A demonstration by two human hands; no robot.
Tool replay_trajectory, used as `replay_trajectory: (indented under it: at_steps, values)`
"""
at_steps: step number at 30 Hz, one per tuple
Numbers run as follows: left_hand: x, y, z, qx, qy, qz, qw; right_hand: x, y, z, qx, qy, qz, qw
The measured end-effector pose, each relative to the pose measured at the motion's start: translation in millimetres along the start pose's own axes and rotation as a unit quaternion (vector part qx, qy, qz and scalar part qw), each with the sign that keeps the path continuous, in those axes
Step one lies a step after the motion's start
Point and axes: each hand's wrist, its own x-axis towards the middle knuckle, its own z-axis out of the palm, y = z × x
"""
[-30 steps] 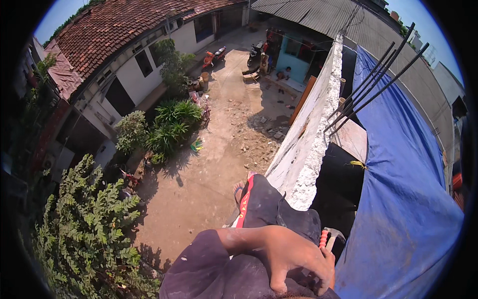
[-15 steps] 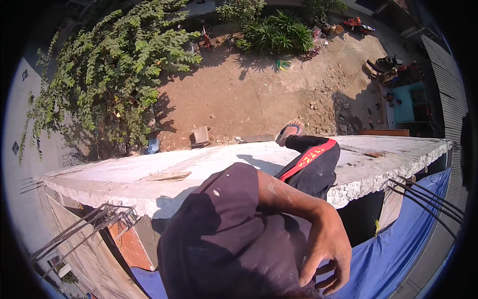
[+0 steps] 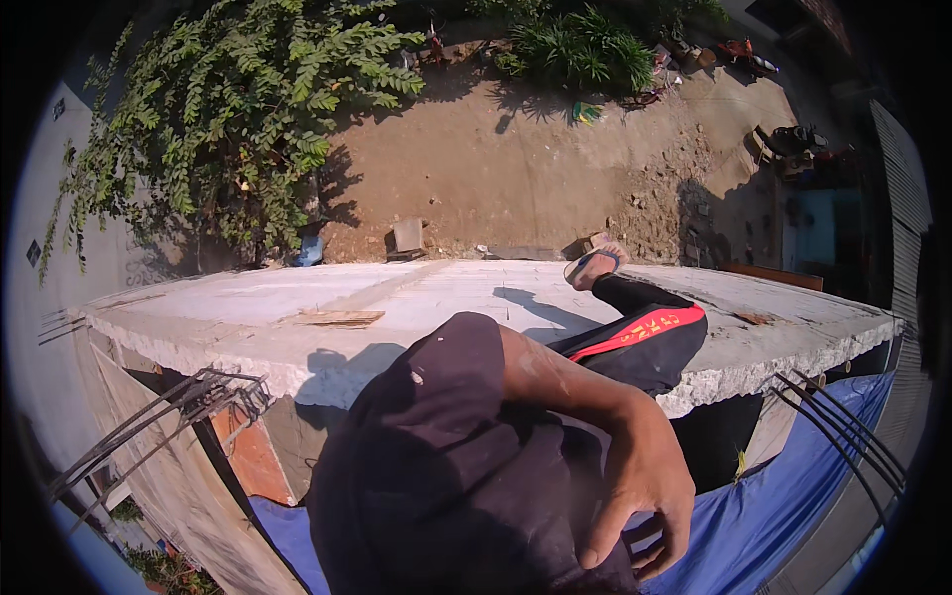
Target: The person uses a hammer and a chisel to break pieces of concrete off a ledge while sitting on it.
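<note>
My left hand (image 3: 650, 506) hangs loosely at the lower middle right, fingers bent but apart, with nothing seen in it. Its bare forearm (image 3: 570, 382) comes out of a dark sleeve (image 3: 451, 372) and crosses rightward in front of my body. Close to the wrist is a bent leg in black trousers (image 3: 645, 372) with a red side stripe. The foot in a flip-flop (image 3: 595, 266) rests near the far edge of a pale concrete slab (image 3: 436, 297). My right hand does not show.
Bare steel bars (image 3: 164, 426) jut out at the left, and more bars (image 3: 843, 431) at the right. A broken board (image 3: 342, 317) lies on the slab. Blue tarp (image 3: 793, 506) hangs below. Beyond lie a dirt yard (image 3: 476, 174) and a leafy tree (image 3: 248, 119).
The view has shifted a little, so the yard and foot appear farther right. My left hand keeps nearly the same loose pose.
</note>
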Motion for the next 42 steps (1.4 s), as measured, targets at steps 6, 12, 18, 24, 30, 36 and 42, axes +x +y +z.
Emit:
replay_trajectory:
  at_steps: [6,12,18,24,30,36,42]
  values:
    - [-21.2,-62.7,-11.2,0.325,0.075,-0.297,0.895,-14.4,12.6,-16.3,0.007,0.021,0.017,1.000]
    - [-122.9,-164.6,-1.9,0.364,0.265,-0.509,0.733,-28.1,23.9,-18.6,0.012,0.026,0.036,0.999]
    - [-133.2,-182.0,-14.2,0.377,0.237,-0.503,0.741,-31.4,26.8,-23.0,0.018,0.026,0.045,0.998]
    - [-128.7,-193.8,-49.1,0.372,0.192,-0.530,0.738,-33.6,31.4,-26.2,0.024,0.023,0.053,0.998]
    - [-145.9,-236.0,-79.1,0.356,0.279,-0.512,0.731,-33.6,32.0,-28.3,0.024,0.019,0.059,0.998]
    - [-147.5,-243.2,-82.1,0.309,0.415,-0.564,0.644,-33.7,34.6,-33.1,0.026,0.025,0.064,0.997]
    - [-178.5,-227.3,-80.1,0.168,0.511,-0.626,0.564,-33.8,34.8,-30.9,0.020,0.018,0.071,0.997]
